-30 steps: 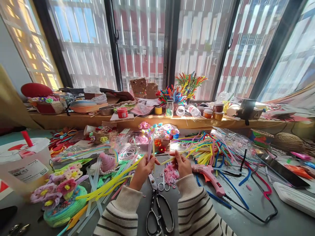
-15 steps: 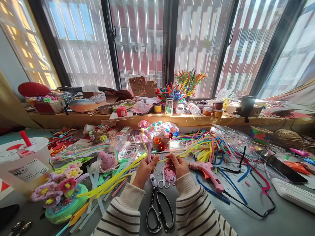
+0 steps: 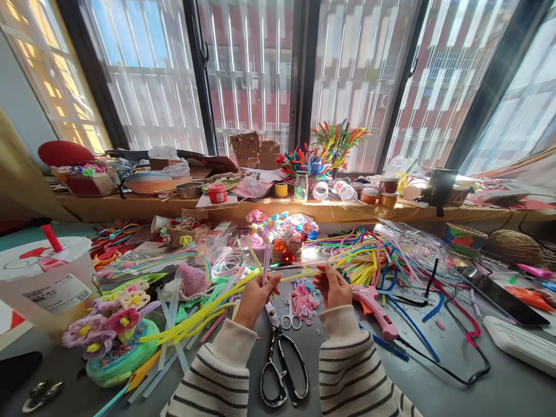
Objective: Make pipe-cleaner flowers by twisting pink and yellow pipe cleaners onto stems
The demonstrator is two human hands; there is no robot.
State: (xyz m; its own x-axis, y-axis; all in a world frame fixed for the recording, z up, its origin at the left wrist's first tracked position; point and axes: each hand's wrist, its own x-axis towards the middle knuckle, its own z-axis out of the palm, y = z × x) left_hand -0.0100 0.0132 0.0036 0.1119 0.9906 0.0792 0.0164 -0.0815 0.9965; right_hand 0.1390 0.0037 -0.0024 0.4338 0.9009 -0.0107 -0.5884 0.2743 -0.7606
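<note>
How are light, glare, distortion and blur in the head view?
Head view, light: strong backlight from windows; head view, glare: bright patch on ledge beside glass bottle; head view, distortion: drink cup looks stretched at left edge; head view, blur: none obvious on left hand or right hand.

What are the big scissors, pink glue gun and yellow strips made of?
Big scissors: silvery blades suggest metal; scuffed black handles, material unclear. Pink glue gun: smooth molded body suggests plastic. Yellow strips: matte, softly curved, perhaps fuzzy-covered wire.
</note>
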